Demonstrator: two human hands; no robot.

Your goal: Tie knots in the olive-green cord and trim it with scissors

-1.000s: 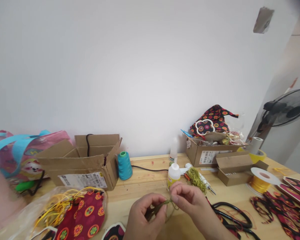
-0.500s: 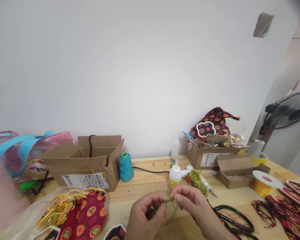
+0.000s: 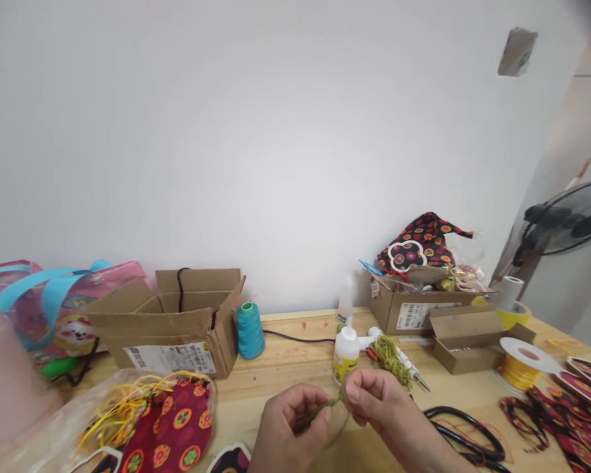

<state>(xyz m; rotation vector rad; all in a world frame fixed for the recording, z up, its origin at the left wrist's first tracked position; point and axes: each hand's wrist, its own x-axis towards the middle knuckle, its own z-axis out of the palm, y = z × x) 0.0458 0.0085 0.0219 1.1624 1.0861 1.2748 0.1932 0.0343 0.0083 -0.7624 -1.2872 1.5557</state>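
Note:
A length of olive-green cord [image 3: 333, 401] runs between my two hands, low in the middle of the view. My left hand [image 3: 295, 424] is closed on it, thumb against the bent fingers. Thumb and fingertips of my right hand [image 3: 379, 401] pinch the cord a little to the right, and a thin loop of it hangs below. Just behind the hands stands a white glue bottle [image 3: 346, 355] with a yellow label. A hank of the same green cord [image 3: 391, 358] lies over a white glue gun [image 3: 408, 368] to the right.
Black-handled scissors [image 3: 465, 427] lie right of my hands, near a spool of yellow cord [image 3: 519, 374]. A teal thread cone [image 3: 250, 332] stands beside an open cardboard box [image 3: 172, 328]. Patterned red fabric [image 3: 177, 420] is at left. A filled box [image 3: 389, 309] stands against the wall.
My right hand has shifted slightly right and its fingers have closed tighter on the cord. The open loop between the hands has been drawn in. The view has moved slightly.

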